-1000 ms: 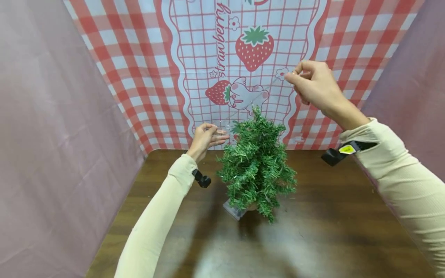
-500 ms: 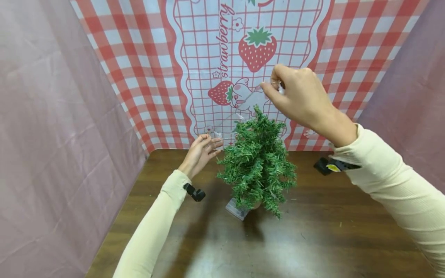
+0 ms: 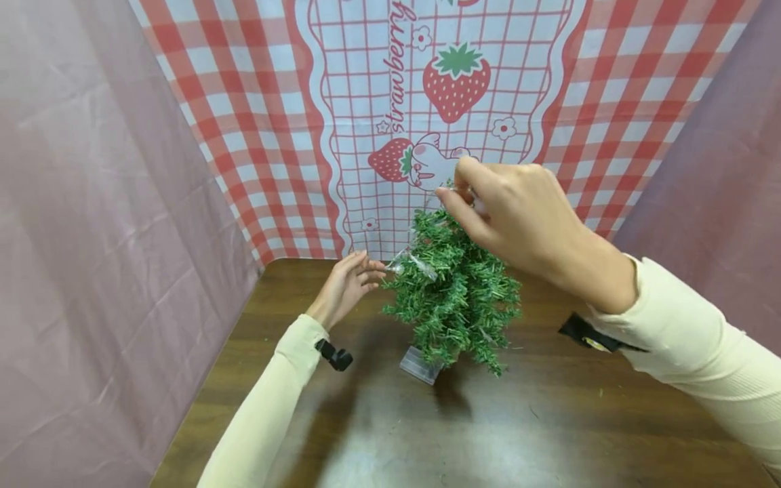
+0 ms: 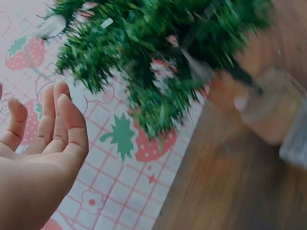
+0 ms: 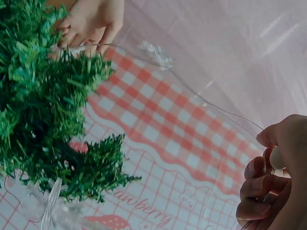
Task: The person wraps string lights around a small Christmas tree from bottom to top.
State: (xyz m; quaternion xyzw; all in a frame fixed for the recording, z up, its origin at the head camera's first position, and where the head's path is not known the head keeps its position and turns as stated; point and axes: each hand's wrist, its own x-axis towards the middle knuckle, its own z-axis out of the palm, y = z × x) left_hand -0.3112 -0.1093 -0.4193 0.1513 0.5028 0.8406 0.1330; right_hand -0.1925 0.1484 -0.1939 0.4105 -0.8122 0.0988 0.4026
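A small green artificial Christmas tree (image 3: pixel 451 291) stands on the wooden table. Clear snowflake-like pieces hang on the thin wire of a string of lights (image 5: pixel 156 55), which stretches between both hands. My right hand (image 3: pixel 525 224) pinches this wire above the treetop, partly covering it; in the right wrist view, further strands lie inside its curled fingers (image 5: pixel 254 187). To the tree's left, my left hand (image 3: pixel 348 288) holds the wire near the fingertips, its other fingers loosely bent. Its thumb grip is largely out of the left wrist view. One clear piece (image 3: pixel 422 266) lies against the branches.
A clear plastic box (image 3: pixel 421 366) sits beside the tree's round base (image 4: pixel 271 108). Behind stands a red-and-white checked cloth (image 3: pixel 244 102) with strawberries. Pink fabric walls (image 3: pixel 79 203) close off both sides of the table (image 3: pixel 378 420).
My right hand has come down and leftward to in front of the treetop, bringing the wire against the branches. The left hand has lowered slightly beside the tree, and the wire has slackened.
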